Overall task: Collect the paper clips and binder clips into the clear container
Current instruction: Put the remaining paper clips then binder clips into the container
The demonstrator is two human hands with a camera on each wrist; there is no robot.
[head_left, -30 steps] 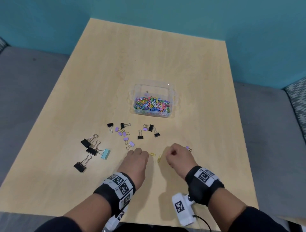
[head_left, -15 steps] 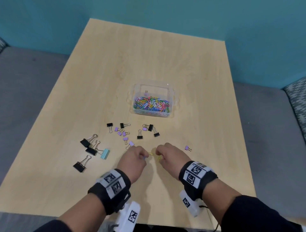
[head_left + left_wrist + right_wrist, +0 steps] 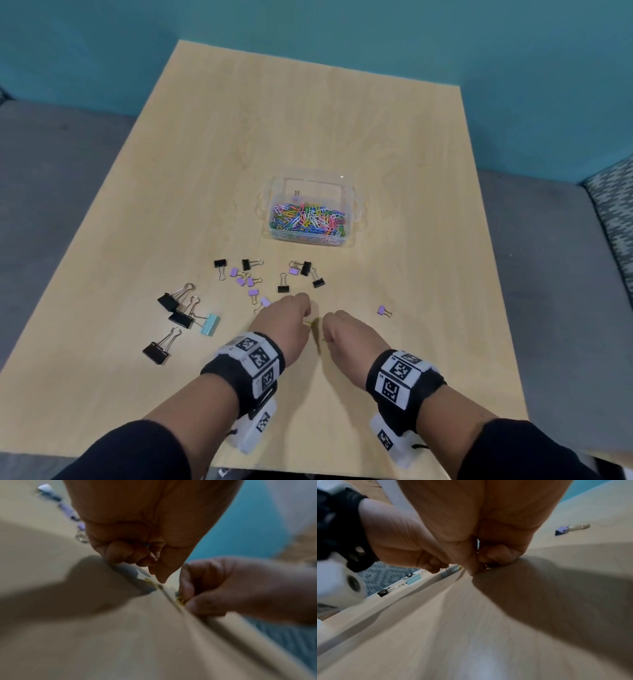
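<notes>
Pinching yellow paper clip (image 3: 181, 600) in right hand (image 3: 346, 334) grip | left hand (image 3: 284, 322) grip curled, contents unclear

The setting reads as an office or a small data-collection room set up for desk work. A plain light-wood table (image 3: 308, 120) stands against a flat teal wall (image 3: 342, 27), with grey upholstered seating (image 3: 51, 188) on both sides and a patterned grey-white cushion (image 3: 613, 205) far to the right of the fingers. Stationery marks it as office-like: black, purple and pale blue binder clips (image 3: 178, 317) lie scattered left of and beyond the fingers, and a clear container (image 3: 352, 192) of coloured paper clips (image 3: 308, 219) sits farther out. Black wrist bands with printed square markers (image 3: 255, 356) suggest a recording setup.
</notes>
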